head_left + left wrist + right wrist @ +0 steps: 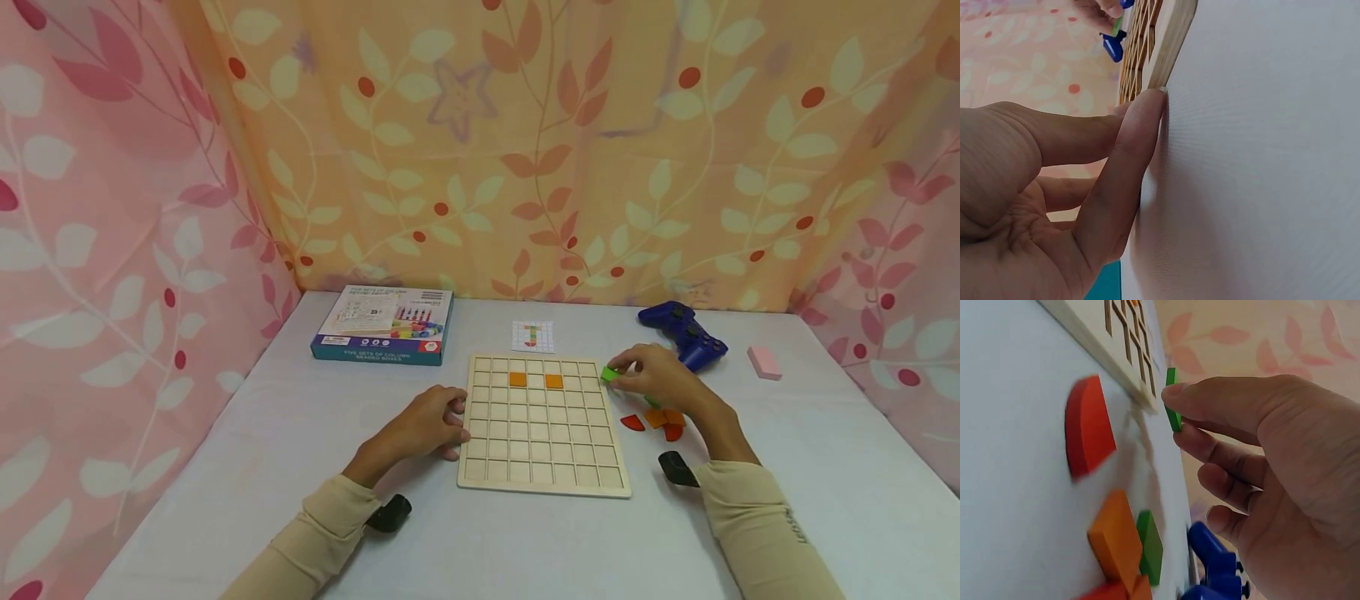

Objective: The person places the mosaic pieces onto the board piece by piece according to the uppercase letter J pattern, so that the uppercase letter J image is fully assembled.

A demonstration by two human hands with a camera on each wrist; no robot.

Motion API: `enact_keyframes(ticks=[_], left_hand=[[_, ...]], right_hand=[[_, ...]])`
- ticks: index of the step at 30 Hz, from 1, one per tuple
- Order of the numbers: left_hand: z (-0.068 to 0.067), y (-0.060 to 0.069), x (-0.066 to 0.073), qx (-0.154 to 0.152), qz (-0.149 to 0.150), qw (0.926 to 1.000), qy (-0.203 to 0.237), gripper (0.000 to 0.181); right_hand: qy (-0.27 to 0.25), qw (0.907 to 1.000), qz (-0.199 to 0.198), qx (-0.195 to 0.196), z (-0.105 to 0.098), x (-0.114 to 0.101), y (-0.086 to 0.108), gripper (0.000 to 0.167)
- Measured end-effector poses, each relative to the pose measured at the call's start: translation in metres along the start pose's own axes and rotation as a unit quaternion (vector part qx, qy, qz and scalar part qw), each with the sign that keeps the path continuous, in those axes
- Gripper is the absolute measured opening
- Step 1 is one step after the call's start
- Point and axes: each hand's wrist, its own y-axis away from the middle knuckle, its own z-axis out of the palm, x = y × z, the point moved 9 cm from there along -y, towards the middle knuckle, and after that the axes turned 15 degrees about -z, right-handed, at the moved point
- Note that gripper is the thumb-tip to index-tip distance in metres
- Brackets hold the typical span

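A wooden grid board (543, 492) lies on the table, with two orange squares (517, 379) in cells near its far edge. My left hand (427, 421) holds the board's left edge; in the left wrist view, thumb and a finger (1138, 125) meet at that edge. At the far right corner my right hand (660, 377) pinches a small green tile (1171, 400) between thumb and fingers, just above the table. Below that hand lie loose pieces: a red quarter-circle (1090, 428), another red piece (673, 432), orange tiles (1116, 537) and a green tile (1150, 547).
Behind the board lies a pattern card (546, 342) with a coloured figure on a grid. A boxed game (378, 350) sits at back left. A blue game controller (701, 346) and a pink block (764, 363) are at the right. Floral curtains (525, 167) surround the white table.
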Motion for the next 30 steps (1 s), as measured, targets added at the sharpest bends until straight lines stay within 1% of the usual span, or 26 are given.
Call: enact_keyframes(ticks=[7,9,14,18,20,30], left_hand=[[0.0,0.0,0.001,0.005,-0.001,1.0,0.0,0.064],[0.0,-0.001,0.001,0.006,0.0,1.0,-0.001,0.064],[0.0,-0.002,0.0,0.007,0.002,1.0,-0.003,0.064],[0.0,-0.002,-0.001,0.008,-0.001,1.0,-0.002,0.064],[0.0,-0.002,-0.001,0.008,0.0,1.0,0.0,0.064],[0.0,-0.002,-0.001,0.005,0.001,1.0,0.004,0.065]], right_hand=[[-0.018,0.9998,-0.008,-0.007,0.015,-0.016,-0.012,0.034],[-0.018,0.9996,-0.018,-0.009,0.018,-0.021,-0.016,0.034],[-0.015,0.999,-0.04,-0.011,0.027,-0.034,-0.028,0.034],[-0.012,0.9985,-0.05,-0.016,0.032,-0.042,-0.039,0.035],[-0.012,0.9984,-0.052,-0.019,0.035,-0.045,-0.045,0.034],[0.0,0.9952,-0.091,-0.035,0.049,-0.066,-0.065,0.029]])
